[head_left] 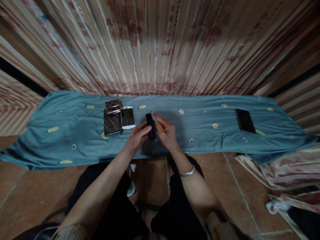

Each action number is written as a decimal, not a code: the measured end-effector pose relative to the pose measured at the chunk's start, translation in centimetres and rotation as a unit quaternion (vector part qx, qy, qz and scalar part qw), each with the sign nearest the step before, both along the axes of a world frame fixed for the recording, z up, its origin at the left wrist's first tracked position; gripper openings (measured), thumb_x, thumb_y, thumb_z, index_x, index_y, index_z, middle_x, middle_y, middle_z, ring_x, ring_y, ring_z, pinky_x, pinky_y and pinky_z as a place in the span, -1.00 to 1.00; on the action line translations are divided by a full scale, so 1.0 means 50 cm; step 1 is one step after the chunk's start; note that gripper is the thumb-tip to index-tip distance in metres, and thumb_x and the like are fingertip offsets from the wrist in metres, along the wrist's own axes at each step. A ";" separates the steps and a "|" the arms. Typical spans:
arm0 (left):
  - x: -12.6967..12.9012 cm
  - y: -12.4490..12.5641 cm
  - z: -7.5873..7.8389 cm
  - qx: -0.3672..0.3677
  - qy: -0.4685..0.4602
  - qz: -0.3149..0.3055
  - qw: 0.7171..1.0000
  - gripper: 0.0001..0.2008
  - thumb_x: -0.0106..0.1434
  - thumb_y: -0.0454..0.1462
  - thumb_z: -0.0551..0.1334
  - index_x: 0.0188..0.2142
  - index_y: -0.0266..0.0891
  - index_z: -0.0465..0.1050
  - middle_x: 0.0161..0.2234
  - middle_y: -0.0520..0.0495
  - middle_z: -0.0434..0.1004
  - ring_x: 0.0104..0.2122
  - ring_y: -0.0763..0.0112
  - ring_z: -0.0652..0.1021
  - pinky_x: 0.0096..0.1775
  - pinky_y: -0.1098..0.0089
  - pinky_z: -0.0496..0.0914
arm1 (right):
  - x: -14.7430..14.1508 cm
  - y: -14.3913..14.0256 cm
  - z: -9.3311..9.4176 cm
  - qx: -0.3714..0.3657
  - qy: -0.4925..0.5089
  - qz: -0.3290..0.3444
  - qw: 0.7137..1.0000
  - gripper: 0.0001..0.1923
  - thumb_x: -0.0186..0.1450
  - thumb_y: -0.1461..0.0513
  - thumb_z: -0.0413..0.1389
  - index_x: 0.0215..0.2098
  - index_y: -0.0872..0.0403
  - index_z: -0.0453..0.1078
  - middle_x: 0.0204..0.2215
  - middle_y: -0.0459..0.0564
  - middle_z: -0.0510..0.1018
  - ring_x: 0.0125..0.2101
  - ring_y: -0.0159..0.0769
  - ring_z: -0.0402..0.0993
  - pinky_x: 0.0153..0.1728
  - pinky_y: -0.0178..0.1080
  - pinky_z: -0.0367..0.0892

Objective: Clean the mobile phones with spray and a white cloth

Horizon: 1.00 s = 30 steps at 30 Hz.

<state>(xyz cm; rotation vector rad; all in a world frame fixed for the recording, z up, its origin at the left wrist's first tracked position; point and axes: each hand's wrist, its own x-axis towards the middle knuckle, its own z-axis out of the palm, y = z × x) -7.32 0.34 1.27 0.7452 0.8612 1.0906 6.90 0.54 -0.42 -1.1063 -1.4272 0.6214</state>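
A thick, dark, wallet-like object (151,127) stands on edge above the cloth in front of me. My left hand (139,136) grips its left side, thumb pressed against the near face. From the right, my right hand (165,130) has its fingers closed at the object's upper edge, around a thin pale piece (154,118) whose kind I cannot make out. On the cloth to the left lie a black phone (112,125), a white phone (128,117) beside it, and a brown checkered case or small purse (113,106) overlapping the black phone's top.
A teal cloth with yellow prints (200,140) covers the long narrow table. Far to the right lies another dark phone or tablet (245,121). Pleated patterned curtains (155,50) hang behind the table and at both sides. Below is a tiled floor (215,186).
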 end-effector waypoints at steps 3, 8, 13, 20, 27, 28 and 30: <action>0.001 0.000 0.002 0.003 -0.006 0.005 1.000 -0.57 -0.10 -0.18 0.57 -0.20 -0.25 0.67 -0.22 -0.14 0.73 -0.07 0.04 0.66 0.01 0.15 0.50 | -0.002 0.006 -0.004 -0.018 -0.008 -0.011 1.000 -0.63 0.36 0.26 0.02 0.01 -0.06 0.60 0.05 -0.07 0.67 0.12 -0.22 0.57 0.23 -0.11 0.38; -0.003 0.002 0.005 0.005 -0.003 0.019 1.000 -0.57 -0.12 -0.17 0.58 -0.23 -0.24 0.67 -0.26 -0.13 0.73 -0.09 0.08 0.67 0.00 0.17 0.51 | -0.004 0.012 -0.007 -0.017 -0.012 -0.011 1.000 -0.61 0.35 0.27 0.00 0.00 -0.03 0.60 0.05 -0.05 0.67 0.11 -0.23 0.58 0.21 -0.14 0.40; -0.008 0.008 0.008 0.017 0.003 0.025 1.000 -0.53 -0.10 -0.17 0.58 -0.18 -0.28 0.66 -0.21 -0.14 0.73 -0.09 0.12 0.66 -0.03 0.23 0.51 | -0.008 0.017 -0.006 -0.005 -0.006 0.006 1.000 -0.61 0.35 0.27 0.00 0.01 0.01 0.59 0.06 -0.02 0.66 0.10 -0.20 0.58 0.22 -0.11 0.39; -0.007 0.013 0.022 0.035 -0.011 0.036 0.999 -0.60 -0.10 -0.17 0.58 -0.25 -0.25 0.66 -0.24 -0.10 0.73 -0.13 0.19 0.66 -0.08 0.30 0.51 | -0.011 0.022 0.003 -0.004 -0.022 0.006 1.000 -0.62 0.35 0.27 0.02 0.02 -0.03 0.59 0.06 -0.07 0.67 0.12 -0.23 0.57 0.24 -0.12 0.38; -0.010 0.000 0.042 0.026 -0.031 0.033 0.999 -0.69 -0.03 -0.15 0.55 -0.33 -0.25 0.63 -0.34 -0.10 0.71 -0.19 0.22 0.67 -0.14 0.34 0.51 | -0.015 -0.028 0.022 0.025 -0.027 -0.005 0.999 -0.63 0.35 0.25 0.03 0.02 -0.04 0.59 0.07 -0.01 0.66 0.13 -0.19 0.57 0.26 -0.07 0.37; -0.014 -0.003 0.043 0.023 -0.032 0.031 0.999 -0.69 -0.02 -0.14 0.55 -0.34 -0.26 0.63 -0.34 -0.12 0.71 -0.18 0.20 0.67 -0.13 0.33 0.51 | -0.018 -0.042 0.021 0.024 -0.028 -0.007 0.999 -0.62 0.35 0.25 0.03 0.03 -0.05 0.59 0.07 -0.02 0.66 0.13 -0.20 0.56 0.25 -0.08 0.37; -0.024 -0.011 0.042 0.012 -0.032 0.028 0.999 -0.71 0.01 -0.13 0.53 -0.34 -0.27 0.63 -0.33 -0.14 0.72 -0.15 0.17 0.68 -0.11 0.31 0.52 | -0.027 -0.068 0.018 0.025 -0.031 -0.010 0.999 -0.61 0.35 0.25 0.02 0.04 -0.06 0.59 0.06 -0.04 0.66 0.14 -0.21 0.56 0.25 -0.10 0.37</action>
